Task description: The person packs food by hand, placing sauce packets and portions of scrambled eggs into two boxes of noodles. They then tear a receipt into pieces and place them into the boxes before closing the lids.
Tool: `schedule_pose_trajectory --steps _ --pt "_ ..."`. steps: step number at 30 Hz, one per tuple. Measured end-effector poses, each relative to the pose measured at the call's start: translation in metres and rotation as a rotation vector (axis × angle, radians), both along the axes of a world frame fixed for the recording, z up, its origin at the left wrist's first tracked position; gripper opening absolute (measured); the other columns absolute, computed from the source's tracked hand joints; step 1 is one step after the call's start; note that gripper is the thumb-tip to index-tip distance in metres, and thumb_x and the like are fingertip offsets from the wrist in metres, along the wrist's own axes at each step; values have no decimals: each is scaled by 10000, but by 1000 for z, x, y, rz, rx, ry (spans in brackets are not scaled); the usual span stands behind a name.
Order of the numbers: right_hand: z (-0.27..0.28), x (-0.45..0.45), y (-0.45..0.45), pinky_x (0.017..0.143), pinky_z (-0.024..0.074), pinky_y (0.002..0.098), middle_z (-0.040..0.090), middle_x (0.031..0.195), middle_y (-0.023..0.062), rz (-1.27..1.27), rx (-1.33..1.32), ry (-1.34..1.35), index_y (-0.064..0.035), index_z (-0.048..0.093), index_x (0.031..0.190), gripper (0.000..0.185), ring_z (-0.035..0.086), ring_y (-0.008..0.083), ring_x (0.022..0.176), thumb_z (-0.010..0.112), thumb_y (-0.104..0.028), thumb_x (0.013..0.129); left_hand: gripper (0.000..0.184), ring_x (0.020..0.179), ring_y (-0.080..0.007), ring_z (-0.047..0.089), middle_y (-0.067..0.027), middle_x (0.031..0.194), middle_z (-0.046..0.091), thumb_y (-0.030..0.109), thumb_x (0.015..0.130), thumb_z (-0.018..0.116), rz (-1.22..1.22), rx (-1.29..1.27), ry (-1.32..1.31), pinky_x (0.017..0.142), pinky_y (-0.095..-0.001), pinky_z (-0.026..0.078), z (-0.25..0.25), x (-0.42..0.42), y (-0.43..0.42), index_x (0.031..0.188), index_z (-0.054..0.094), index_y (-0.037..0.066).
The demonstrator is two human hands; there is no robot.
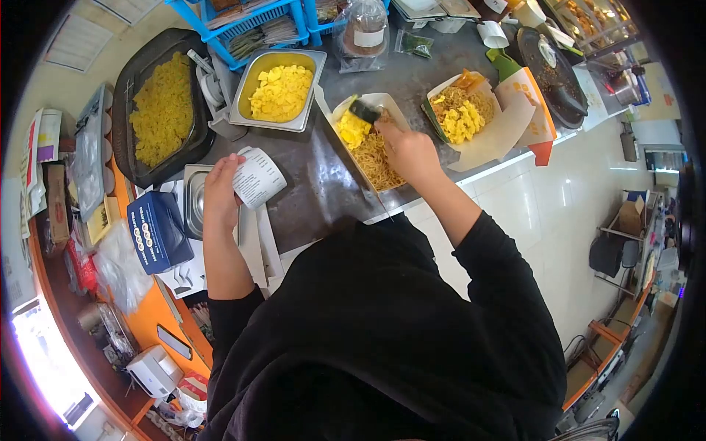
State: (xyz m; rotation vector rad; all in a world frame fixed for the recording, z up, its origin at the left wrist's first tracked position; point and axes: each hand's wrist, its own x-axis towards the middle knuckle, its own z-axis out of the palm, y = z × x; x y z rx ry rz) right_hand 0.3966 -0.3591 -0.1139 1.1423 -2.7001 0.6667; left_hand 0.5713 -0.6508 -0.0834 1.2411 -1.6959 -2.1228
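My left hand [222, 189] is closed on a curled printed paper receipt [259, 178], held over the counter's left side. My right hand [412, 154] grips a black-headed spoon [365, 111] above an open takeaway box [398, 117]; its handle is mostly hidden by my fingers. Inside that box are brown noodles [378, 160] and yellow chunks [353, 129], with the spoon head beside the chunks. To the right stands a second open box [540, 95], also filled with noodles and yellow pieces [462, 122]. A steel pan [272, 123] of yellow chunks stands between my hands, farther back.
A black tray [121, 140] of yellow rice lies at the far left. Nearer are a blue box [153, 231] and a steel container [195, 198]. Blue baskets [250, 37], a bagged jar [364, 37] and a round black pan [562, 92] line the back.
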Motion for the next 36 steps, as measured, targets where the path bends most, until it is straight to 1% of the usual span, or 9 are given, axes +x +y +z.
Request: schedule_pose_trajectory --steps 2,5,8,11,14,15,17,24,36 --pt "-10 0 4 566 533 343 703 884 115 26 -5 6 -51 637 1107 276 679 222 676 539 -72 851 244 757 -139 647 -51 915 632 305 960 544 -12 3 15 597 -298 549 -1 3 -4 1002 608 73" --pt "12 -25 -8 519 487 285 711 881 86 -234 -552 -897 7 644 1115 251 593 136 551 584 -94 893 198 808 -145 648 -60 946 629 222 966 516 -18 10 82 662 -290 552 9 7 0 1041 598 58" --pt "52 -42 -31 527 449 221 708 904 38 -136 -737 -1127 36 633 1127 265 511 54 543 584 -120 920 187 779 -112 646 -35 943 644 160 949 508 0 -8 223 617 -268 543 28 7 9 1084 607 77" --pt "76 -58 -71 664 506 279 690 1050 116 69 -566 -1152 43 585 1199 402 626 142 704 605 -241 916 299 824 -131 648 -78 1024 634 80 931 434 -47 -33 359 642 -269 551 54 6 19 1193 573 44" --pt "71 -55 -104 869 487 342 596 1242 199 74 -213 -388 56 486 1301 652 637 265 1005 607 -435 889 354 830 -157 654 -111 1049 624 94 932 379 -63 -36 452 641 -271 559 85 9 34 1233 551 19" --pt "91 -41 -100 1050 359 407 451 1366 278 49 -160 -416 55 400 1364 845 430 374 1289 573 -587 842 373 829 -167 656 -123 1055 621 104 933 359 -72 -38 467 640 -272 561 96 11 36 1244 543 10" --pt "102 -6 -81 995 417 408 510 1291 299 8 -4 -221 85 347 1379 909 505 375 1218 597 -591 825 399 827 -185 662 -142 1064 619 130 933 328 -70 -6 558 634 -279 569 112 18 39 1245 539 -1" --pt "74 46 -54 732 491 506 643 801 250 262 323 -410 -29 610 1017 236 630 419 773 546 -194 859 467 1042 -230 650 -211 1223 580 200 962 276 -215 -2 683 776 -302 585 123 27 33 1293 478 -59" --pt "100 30 -13 788 501 406 678 981 159 806 595 -429 -176 652 1194 493 641 330 907 608 37 752 474 1066 -216 642 -184 1270 571 235 990 263 -254 133 700 770 -274 572 136 12 51 1306 493 -32"
